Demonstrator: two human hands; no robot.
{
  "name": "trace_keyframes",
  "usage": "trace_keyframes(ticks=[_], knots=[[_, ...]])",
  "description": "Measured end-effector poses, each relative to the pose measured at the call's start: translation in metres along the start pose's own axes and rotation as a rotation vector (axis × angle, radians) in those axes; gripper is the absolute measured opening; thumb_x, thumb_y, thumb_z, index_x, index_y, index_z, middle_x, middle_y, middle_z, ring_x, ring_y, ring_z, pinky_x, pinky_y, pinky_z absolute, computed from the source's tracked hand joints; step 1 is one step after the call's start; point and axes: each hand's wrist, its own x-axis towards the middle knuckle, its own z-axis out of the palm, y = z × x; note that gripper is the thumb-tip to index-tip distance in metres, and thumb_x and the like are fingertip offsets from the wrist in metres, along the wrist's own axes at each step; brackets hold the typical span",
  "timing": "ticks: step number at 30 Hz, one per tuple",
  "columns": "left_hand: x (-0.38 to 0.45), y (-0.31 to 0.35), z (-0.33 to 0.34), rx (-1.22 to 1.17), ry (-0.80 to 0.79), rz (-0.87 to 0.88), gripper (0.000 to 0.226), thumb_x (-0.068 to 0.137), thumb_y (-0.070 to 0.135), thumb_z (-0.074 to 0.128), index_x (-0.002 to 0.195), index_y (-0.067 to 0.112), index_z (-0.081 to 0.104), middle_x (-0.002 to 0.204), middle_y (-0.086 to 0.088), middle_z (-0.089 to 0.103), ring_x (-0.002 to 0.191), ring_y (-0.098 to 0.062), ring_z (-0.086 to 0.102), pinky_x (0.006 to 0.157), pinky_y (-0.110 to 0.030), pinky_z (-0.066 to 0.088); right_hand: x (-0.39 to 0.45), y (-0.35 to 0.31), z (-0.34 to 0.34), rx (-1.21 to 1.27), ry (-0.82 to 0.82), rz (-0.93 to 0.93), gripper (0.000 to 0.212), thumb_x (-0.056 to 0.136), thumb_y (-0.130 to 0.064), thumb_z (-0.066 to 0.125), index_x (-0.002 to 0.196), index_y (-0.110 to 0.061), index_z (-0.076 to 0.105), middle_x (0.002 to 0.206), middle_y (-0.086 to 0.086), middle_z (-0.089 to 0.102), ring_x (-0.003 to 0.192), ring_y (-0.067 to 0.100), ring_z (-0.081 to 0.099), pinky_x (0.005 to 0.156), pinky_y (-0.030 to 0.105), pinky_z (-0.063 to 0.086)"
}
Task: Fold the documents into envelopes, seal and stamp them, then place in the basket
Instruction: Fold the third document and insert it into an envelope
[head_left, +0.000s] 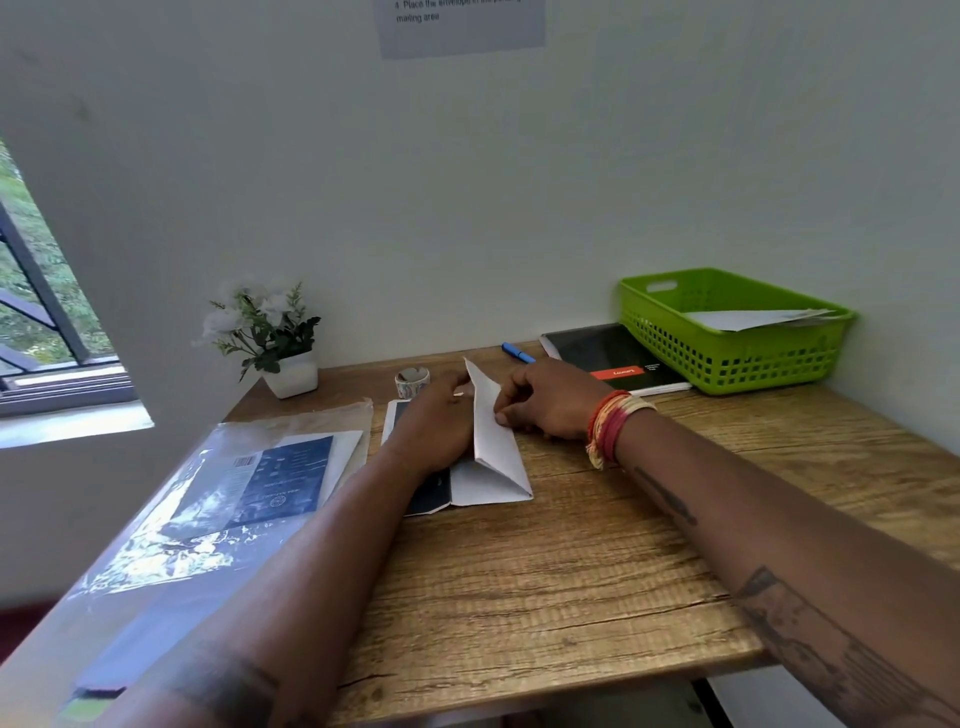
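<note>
A white envelope (491, 467) lies in the middle of the wooden desk (571, 582), its flap standing up. A dark printed document (428, 493) sticks out from under its left side. My left hand (434, 426) lies flat on the document and the envelope's left part. My right hand (545, 402) holds the raised flap, the thumb pressed against its right face. A green plastic basket (727, 358) stands at the back right with a white envelope (753, 318) in it. A roll of patterned tape (412, 382) sits just behind my left hand.
A clear plastic sleeve with a dark printed sheet (249, 493) covers the desk's left side. A black notebook (613, 358) and a blue pen (518, 353) lie at the back. A small white pot of flowers (283, 348) stands back left. The wall closes off back and right.
</note>
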Motion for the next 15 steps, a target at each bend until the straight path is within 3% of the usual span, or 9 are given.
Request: trace_keyframes(ticks=[3, 5, 8, 11, 15], knots=[[-0.004, 0.004, -0.002, -0.101, 0.028, -0.035, 0.043, 0.103, 0.042, 0.039, 0.141, 0.029, 0.054, 0.132, 0.004, 0.062, 0.117, -0.02, 0.06, 0.103, -0.046, 0.049, 0.002, -0.003, 0.003, -0.12, 0.006, -0.026, 0.019, 0.091, -0.033, 0.071, 0.108, -0.025, 0.074, 0.109, -0.011, 0.067, 0.096, 0.006, 0.056, 0.084, 0.022, 0.042], [-0.003, 0.004, -0.003, -0.108, 0.039, -0.057, 0.052, 0.099, 0.049, 0.039, 0.144, 0.026, 0.051, 0.139, 0.001, 0.058, 0.125, -0.025, 0.057, 0.107, -0.05, 0.046, 0.003, -0.003, 0.005, -0.154, -0.007, -0.031, 0.019, 0.092, -0.033, 0.071, 0.11, -0.026, 0.072, 0.113, -0.01, 0.067, 0.1, 0.008, 0.056, 0.088, 0.024, 0.043], [-0.003, 0.002, -0.006, 0.012, 0.029, -0.063, 0.055, 0.102, 0.033, 0.051, 0.155, 0.028, 0.035, 0.152, -0.004, 0.048, 0.135, -0.026, 0.05, 0.11, -0.038, 0.042, 0.005, -0.002, 0.007, -0.181, 0.0, -0.051, 0.017, 0.092, -0.031, 0.07, 0.109, -0.027, 0.072, 0.115, -0.009, 0.068, 0.1, 0.008, 0.056, 0.088, 0.024, 0.044], [-0.003, -0.003, -0.012, 0.213, -0.002, -0.009, 0.069, 0.102, 0.022, 0.057, 0.16, 0.033, 0.021, 0.152, -0.005, 0.05, 0.136, -0.023, 0.049, 0.102, -0.029, 0.038, 0.008, -0.002, 0.009, -0.218, 0.014, -0.059, 0.016, 0.092, -0.033, 0.071, 0.107, -0.028, 0.071, 0.114, -0.009, 0.068, 0.101, 0.008, 0.058, 0.086, 0.023, 0.043], [-0.003, -0.008, -0.009, 0.421, -0.071, 0.041, 0.061, 0.104, 0.024, 0.053, 0.157, 0.039, 0.027, 0.16, -0.003, 0.038, 0.142, -0.021, 0.042, 0.11, -0.028, 0.035, 0.007, -0.002, 0.007, -0.25, 0.013, -0.063, 0.018, 0.092, -0.037, 0.07, 0.108, -0.029, 0.071, 0.113, -0.01, 0.066, 0.102, 0.009, 0.057, 0.084, 0.024, 0.043]])
